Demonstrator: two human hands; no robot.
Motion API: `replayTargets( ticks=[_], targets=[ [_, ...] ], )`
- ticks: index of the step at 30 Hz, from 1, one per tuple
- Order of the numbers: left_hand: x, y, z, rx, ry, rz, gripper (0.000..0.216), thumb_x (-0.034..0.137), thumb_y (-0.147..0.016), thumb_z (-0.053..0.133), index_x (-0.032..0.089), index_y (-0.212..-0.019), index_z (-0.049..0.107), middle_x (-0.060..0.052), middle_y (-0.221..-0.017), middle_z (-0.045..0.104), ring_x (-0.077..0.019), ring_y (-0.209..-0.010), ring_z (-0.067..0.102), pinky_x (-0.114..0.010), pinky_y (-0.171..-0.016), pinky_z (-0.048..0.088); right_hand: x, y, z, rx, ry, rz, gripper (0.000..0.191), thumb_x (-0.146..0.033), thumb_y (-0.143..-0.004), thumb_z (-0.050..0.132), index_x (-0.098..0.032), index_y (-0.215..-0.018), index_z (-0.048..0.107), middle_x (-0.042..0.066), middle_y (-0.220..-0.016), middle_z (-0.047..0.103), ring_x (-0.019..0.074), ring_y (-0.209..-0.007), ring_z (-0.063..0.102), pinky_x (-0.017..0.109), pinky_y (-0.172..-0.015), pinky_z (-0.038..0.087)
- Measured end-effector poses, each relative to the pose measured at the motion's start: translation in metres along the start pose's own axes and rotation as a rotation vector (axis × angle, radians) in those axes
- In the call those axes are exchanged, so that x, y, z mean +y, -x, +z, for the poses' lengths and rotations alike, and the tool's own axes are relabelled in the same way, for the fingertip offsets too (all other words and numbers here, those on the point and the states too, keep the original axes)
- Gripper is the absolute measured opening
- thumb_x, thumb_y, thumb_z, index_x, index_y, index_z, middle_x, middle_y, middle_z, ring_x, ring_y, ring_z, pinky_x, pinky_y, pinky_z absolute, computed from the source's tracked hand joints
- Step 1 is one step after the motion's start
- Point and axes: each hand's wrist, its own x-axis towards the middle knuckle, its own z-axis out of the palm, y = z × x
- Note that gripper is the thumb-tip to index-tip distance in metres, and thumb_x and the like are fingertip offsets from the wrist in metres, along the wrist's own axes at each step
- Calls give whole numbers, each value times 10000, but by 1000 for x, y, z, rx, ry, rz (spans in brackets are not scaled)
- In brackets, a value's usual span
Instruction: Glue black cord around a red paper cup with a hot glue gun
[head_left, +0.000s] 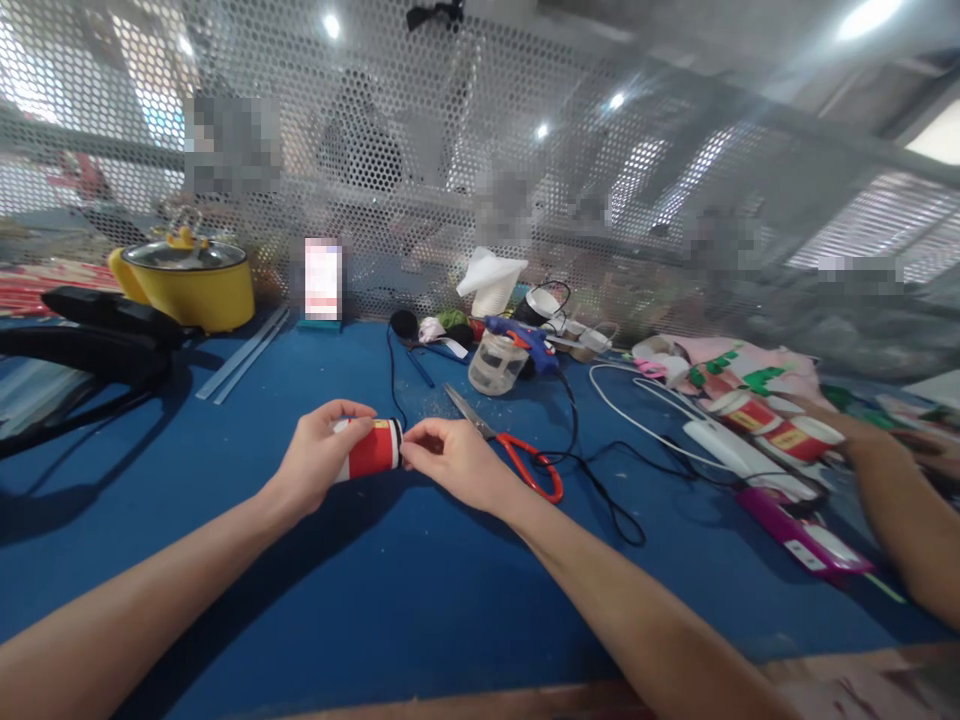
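Observation:
My left hand (324, 450) is closed round a small red-and-white paper cup (373, 450), which lies on its side in the air above the blue table. A black band rings the cup's right end. At that end my right hand (450, 458) has thumb and finger pinched together on a black cord (394, 375). The cord runs back to a dark ball of yarn (403, 323). Just beyond my right hand lie scissors (529, 467) with red handles, partly hidden by that hand.
A glue gun (525, 340) rests on a clear plastic jar (496, 368). Black and white cables cross towards a white power strip (720, 450) and a purple device (802, 540). Another person's arm (900, 500) reaches in beside red cups (799, 437). A yellow pot (195, 290) and a lit phone (322, 280) stand behind.

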Motion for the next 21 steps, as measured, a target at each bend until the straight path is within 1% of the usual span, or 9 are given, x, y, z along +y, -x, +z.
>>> replayTargets(
  ticks=[3, 8, 15, 21],
  targets=[
    [0, 0, 0, -5, 3, -15, 224, 296, -591, 631, 145, -739, 557, 22, -518, 578, -103, -399, 494, -195, -377, 353, -2, 2, 2, 27, 60, 6, 69, -161, -701, 530, -143, -705, 596, 36, -662, 643, 133, -607, 586, 243, -571, 457],
    [-1, 0, 0, -10, -24, 7, 219, 297, -599, 622, 144, -744, 563, 17, -524, 581, -111, -414, 506, -203, -392, 357, -5, 3, 3, 54, 89, 1, 76, -135, -687, 529, -157, -654, 594, 22, -627, 640, 131, -592, 586, 239, -557, 451],
    [-2, 1, 0, -17, -41, 33, 211, 303, -608, 616, 148, -742, 565, 23, -514, 572, -112, -415, 502, -206, -401, 357, -1, 2, 2, 25, 51, -7, 90, -152, -709, 510, -149, -683, 596, 33, -645, 654, 140, -604, 606, 256, -581, 466],
    [-4, 0, 0, -24, -73, 54, 211, 308, -619, 612, 152, -752, 564, 18, -534, 579, -115, -427, 504, -211, -413, 359, 1, 1, 3, 22, 86, 5, 95, -140, -705, 508, -146, -667, 594, 39, -636, 656, 151, -611, 612, 265, -587, 467]
  ],
)
